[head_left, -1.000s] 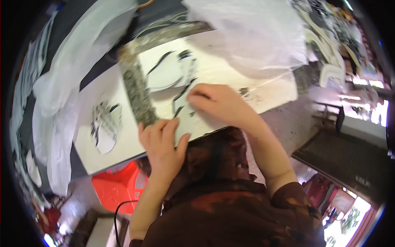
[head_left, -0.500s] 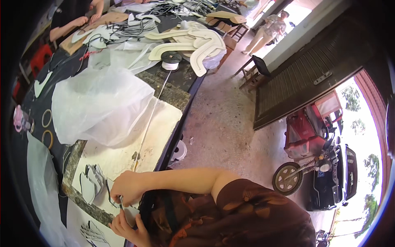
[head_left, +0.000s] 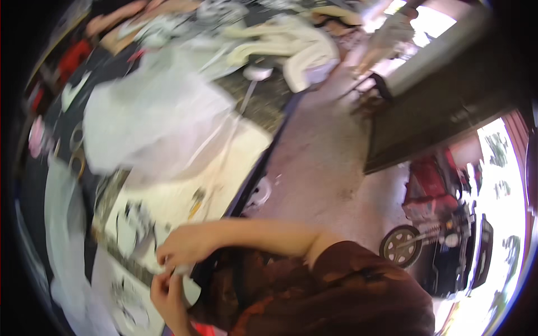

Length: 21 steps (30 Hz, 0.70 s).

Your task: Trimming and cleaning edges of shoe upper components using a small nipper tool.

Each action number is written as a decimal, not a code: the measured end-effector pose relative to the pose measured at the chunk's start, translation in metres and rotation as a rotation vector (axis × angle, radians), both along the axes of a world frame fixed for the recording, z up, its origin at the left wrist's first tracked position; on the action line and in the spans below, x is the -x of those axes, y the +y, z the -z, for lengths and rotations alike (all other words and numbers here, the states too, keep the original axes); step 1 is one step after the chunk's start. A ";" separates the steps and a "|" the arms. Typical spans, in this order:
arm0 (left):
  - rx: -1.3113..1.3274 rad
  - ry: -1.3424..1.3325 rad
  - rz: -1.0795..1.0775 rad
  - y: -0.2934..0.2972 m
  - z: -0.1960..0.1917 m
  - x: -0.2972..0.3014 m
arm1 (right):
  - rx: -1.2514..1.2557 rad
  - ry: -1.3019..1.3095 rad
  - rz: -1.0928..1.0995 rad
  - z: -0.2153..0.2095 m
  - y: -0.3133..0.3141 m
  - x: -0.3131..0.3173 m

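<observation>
My right hand point(head_left: 188, 245) reaches across from the right over the table's near edge, fingertips pinched together on something too small and blurred to make out. Just below it is my left hand point(head_left: 168, 297), its fingers bent around a pale flat piece point(head_left: 191, 289) that shows partly beside the thumb. The fingertips of both hands nearly meet. Beside the right hand, a cluster of white pieces with dark edging point(head_left: 134, 229) rests on a cream board point(head_left: 252, 148). Another bunch of similar pieces point(head_left: 128, 302) lies nearer, to the left of my left hand.
A translucent plastic sheet point(head_left: 157, 126) covers part of the board. White cord runs from a spool point(head_left: 258, 73); a small yellow-ended tool point(head_left: 195, 206) lies near it. Cream curved panels point(head_left: 286, 45) are piled farther back. Another person's arm point(head_left: 117, 17) is at the far left. A person point(head_left: 392, 36) stands by the doorway.
The whole view has shifted and blurred, with the scene sliding rightward. Both hands stay close together, and more of the pale piece shows beside my left hand.
</observation>
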<state>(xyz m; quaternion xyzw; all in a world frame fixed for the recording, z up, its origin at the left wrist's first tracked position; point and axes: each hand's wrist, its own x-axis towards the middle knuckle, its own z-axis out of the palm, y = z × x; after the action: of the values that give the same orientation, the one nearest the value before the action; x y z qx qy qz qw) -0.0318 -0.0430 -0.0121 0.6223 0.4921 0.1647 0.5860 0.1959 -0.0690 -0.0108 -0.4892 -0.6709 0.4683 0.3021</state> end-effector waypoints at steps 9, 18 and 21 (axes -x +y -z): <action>0.511 -0.359 -0.143 -0.002 -0.005 -0.004 | -0.257 -0.147 -0.214 -0.030 -0.024 -0.041; 0.483 -0.461 -0.229 -0.011 -0.010 0.002 | -0.006 -0.399 -0.103 -0.034 -0.008 -0.014; 0.514 -0.510 -0.245 -0.010 -0.007 0.003 | 0.057 -0.304 -0.129 -0.026 -0.004 -0.013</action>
<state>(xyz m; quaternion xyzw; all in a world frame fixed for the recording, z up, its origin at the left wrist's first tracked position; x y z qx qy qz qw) -0.0353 -0.0531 -0.0048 0.3309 0.4265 0.2544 0.8025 0.2094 -0.0731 0.0157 -0.5189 -0.7253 0.4260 0.1524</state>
